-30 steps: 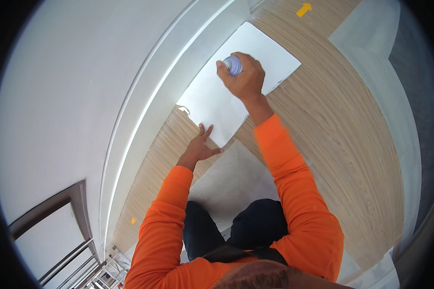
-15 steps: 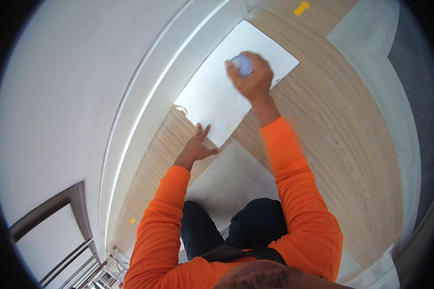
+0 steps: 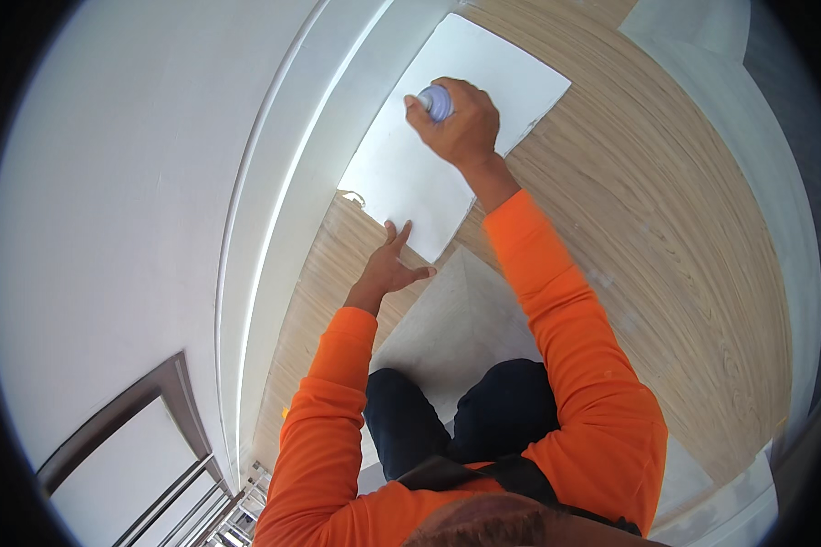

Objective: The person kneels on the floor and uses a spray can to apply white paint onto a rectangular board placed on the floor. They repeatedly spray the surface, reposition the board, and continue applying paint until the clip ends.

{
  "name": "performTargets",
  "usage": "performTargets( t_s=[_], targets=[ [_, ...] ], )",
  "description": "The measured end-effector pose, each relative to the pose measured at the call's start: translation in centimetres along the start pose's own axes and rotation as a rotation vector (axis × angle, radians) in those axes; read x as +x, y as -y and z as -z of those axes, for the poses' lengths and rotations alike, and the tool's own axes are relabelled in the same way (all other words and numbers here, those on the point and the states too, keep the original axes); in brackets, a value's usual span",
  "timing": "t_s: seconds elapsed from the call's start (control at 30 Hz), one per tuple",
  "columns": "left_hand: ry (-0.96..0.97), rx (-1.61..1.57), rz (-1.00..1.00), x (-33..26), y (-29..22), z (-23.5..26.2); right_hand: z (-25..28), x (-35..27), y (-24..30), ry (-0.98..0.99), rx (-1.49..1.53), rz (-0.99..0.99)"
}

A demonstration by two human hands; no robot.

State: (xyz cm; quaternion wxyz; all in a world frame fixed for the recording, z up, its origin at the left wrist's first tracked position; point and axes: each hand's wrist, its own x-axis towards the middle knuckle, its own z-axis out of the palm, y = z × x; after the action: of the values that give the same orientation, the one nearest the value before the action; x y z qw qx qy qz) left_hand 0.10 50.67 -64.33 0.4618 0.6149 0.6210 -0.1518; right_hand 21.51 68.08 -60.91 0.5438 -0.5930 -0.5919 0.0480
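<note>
white sheet [image 3: 401, 173]: lies flat on the wood floor [image 3: 666, 228], one long edge against the white baseboard [image 3: 292, 210] under the wall
small can [image 3: 436, 102]: bluish-grey, rounded top toward the camera, over the far half of the sheet
right hand [image 3: 461, 123]: grip wrapped tight around the small can, fingers curled all the way round it; arm stretched forward in an orange sleeve
left hand [image 3: 388, 269]: grip spread, fingers fanned, palm flat on the floor with fingertips on the near corner of the sheet; holds nothing
grey mat [image 3: 461, 337]: under the knees, its point touching the sheet's near corner
change vs 0.5 s ago: right hand and can sit a little closer to the wall side and nearer along the sheet; left hand same spot, same spread; sheet has not shifted
</note>
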Motion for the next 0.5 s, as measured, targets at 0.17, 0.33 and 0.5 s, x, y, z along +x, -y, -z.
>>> performTargets(
  t_s=[0.17,0.33,0.5],
  targets=[
    [0.006,0.014,-0.008,0.0,0.0,0.0,0.8,0.3,-1.3,-0.045,0.04,-0.079],
    [-0.015,0.009,-0.03,-0.1,0.3,-0.1,0.9,-2.9,0.6,0.064,0.1,0.005],
    [-0.025,-0.001,-0.051,-0.3,0.5,-0.3,1.0,-3.8,1.2,0.182,0.039,-0.031]
  ],
)
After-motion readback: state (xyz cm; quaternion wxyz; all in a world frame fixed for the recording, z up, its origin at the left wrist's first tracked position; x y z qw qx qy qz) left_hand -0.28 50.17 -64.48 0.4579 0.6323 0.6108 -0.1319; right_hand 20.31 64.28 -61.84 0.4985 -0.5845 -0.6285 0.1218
